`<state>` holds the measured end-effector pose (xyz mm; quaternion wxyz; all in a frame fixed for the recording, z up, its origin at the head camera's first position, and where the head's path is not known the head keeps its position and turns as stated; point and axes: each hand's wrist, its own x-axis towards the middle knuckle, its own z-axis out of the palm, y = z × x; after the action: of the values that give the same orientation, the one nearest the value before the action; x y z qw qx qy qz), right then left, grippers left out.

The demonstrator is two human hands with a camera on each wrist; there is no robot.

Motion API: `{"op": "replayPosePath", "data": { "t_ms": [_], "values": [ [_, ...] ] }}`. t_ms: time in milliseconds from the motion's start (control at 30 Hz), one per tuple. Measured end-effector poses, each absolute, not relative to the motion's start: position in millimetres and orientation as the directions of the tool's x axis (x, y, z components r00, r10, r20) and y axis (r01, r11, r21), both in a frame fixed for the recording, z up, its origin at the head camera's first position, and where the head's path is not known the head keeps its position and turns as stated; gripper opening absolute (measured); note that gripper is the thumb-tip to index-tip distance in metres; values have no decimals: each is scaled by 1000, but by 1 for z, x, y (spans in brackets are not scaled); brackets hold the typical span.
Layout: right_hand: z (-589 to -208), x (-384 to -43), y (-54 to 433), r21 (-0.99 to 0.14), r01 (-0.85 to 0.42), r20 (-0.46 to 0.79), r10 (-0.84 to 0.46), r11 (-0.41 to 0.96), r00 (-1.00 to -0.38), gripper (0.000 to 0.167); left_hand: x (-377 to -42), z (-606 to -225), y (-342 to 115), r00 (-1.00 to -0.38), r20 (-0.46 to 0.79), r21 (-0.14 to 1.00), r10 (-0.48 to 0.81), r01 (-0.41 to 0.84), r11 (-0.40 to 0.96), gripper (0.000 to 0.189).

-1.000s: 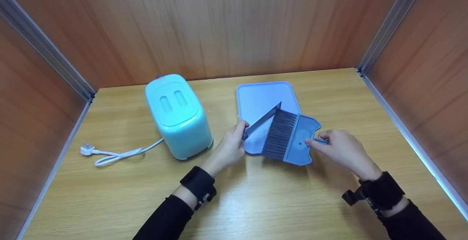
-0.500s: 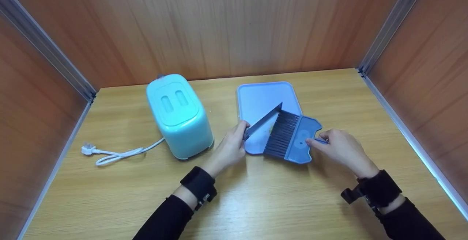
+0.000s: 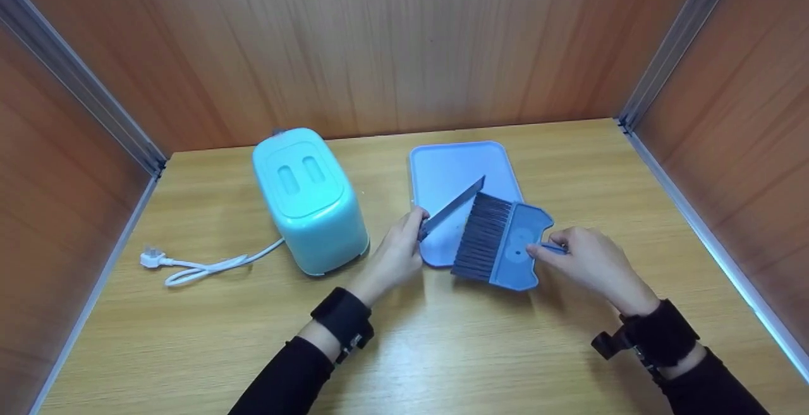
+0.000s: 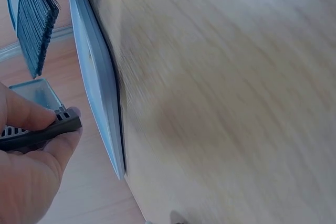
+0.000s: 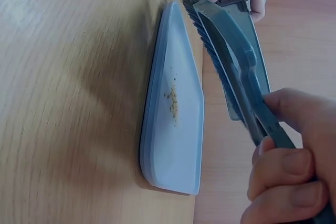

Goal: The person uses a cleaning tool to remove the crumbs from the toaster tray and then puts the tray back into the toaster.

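My left hand [image 3: 397,247] pinches the dark slotted end of a thin flat crumb tray [image 3: 452,208], held tilted on edge above a blue serving tray [image 3: 445,165]. In my right hand [image 3: 584,260] is the handle of a blue hand brush [image 3: 515,244], its dark bristles pointing left, close to the crumb tray. From the right wrist view, the bristles lie along the crumb tray [image 5: 254,51]; whether they touch it I cannot tell. Small brown crumbs [image 5: 173,102] lie on the serving tray below. The left wrist view shows the slotted end [image 4: 42,129] between thumb and fingers.
A mint-green toaster [image 3: 313,206] with its lid on stands left of the serving tray. Its white cord and plug [image 3: 208,268] lie on the wooden table [image 3: 404,352]. Wooden panels [image 3: 404,48] enclose the back and both sides.
The brush shifted slightly right and up, then back left and a little down beside the crumb tray. My left hand and the crumb tray have barely moved.
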<state>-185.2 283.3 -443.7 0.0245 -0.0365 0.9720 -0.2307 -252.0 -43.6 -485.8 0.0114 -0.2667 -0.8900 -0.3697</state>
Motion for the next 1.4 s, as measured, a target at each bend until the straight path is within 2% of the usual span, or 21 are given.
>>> {"op": "replayPosePath", "data": {
  "t_ms": [133,500,900,1100,1400],
  "values": [
    [-444,-187,281,-417,-85,11,-89,905,-996,61,-252,-486,-44,-855,214,670,472,480,566,52],
    [-444,-189,285,-433,-11,-24,-24,901,-999,60,-251,-486,-43,-841,240,667,484,505,548,48],
    [-449,-192,292,-522,54,-167,-39,851,-985,61,-251,-489,-43,-830,278,624,484,539,566,47],
    [-445,-189,291,-553,12,-140,-80,833,-987,63,-251,-492,-44,-798,354,569,488,598,565,46],
    [-441,-188,292,-512,-13,-92,-70,859,-993,61,-251,-491,-43,-810,323,557,489,581,594,47]
  ]
}}
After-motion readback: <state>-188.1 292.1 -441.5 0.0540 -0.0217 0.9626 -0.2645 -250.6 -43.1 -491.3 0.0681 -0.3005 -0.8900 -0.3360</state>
